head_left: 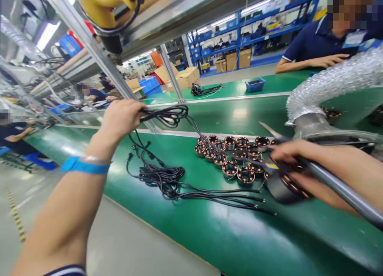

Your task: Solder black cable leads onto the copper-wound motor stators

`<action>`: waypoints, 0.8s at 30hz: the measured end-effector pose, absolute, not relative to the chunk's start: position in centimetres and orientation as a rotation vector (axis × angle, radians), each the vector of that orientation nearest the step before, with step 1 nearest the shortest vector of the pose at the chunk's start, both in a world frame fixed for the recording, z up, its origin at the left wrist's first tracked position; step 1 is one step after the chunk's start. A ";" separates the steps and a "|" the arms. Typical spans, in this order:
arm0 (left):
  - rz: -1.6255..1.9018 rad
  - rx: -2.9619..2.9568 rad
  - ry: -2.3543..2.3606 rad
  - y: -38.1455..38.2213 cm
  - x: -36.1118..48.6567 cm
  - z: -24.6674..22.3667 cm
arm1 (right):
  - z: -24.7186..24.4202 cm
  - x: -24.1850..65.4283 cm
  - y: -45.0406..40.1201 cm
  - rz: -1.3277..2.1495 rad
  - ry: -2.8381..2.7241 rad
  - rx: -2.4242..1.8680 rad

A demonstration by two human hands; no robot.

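Observation:
My left hand [124, 115] is raised over the green bench, its fingers closed round a coiled black cable [172, 115]. The cable runs right toward my right hand [289, 156], which is blurred and closed on a pointed metal tool, perhaps tweezers or scissors [271, 131]. A dark cylindrical part [283, 188] with copper windings lies against the fingers of that hand. Between the hands, several copper-wound rings [229, 169] stand in rows. A tangled bundle of black cables [163, 178] rests on the bench below, with stripped ends pointing right.
A silver flexible duct [326, 82] with a metal hood stands at the right. A grey bar crosses in front of my right forearm. A person [317, 48] sits across the bench, near a blue tray [255, 85]. Metal posts and a yellow tool [103, 6] are above.

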State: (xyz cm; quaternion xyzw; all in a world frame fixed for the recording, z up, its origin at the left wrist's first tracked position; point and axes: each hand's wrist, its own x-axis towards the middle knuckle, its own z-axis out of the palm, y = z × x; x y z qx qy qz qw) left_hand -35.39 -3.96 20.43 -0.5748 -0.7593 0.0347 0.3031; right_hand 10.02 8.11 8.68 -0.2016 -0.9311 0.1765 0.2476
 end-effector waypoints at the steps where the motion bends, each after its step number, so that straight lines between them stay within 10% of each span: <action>1: 0.037 -1.486 -2.008 -1.0 -36.1 20.5 | 9.9 7.8 9.7 0.473 -2.563 -0.543; 11: -0.286 -1.523 -2.174 20.1 -35.4 11.2 | 9.1 -8.9 28.5 0.124 -2.636 -1.189; 16: -0.164 -1.962 -2.253 20.3 -35.6 2.3 | 3.5 -9.2 32.0 0.117 -2.607 -1.533; 24: 0.054 -1.919 -2.606 17.6 -39.1 0.4 | 6.4 -9.4 33.5 -0.015 -2.707 -1.597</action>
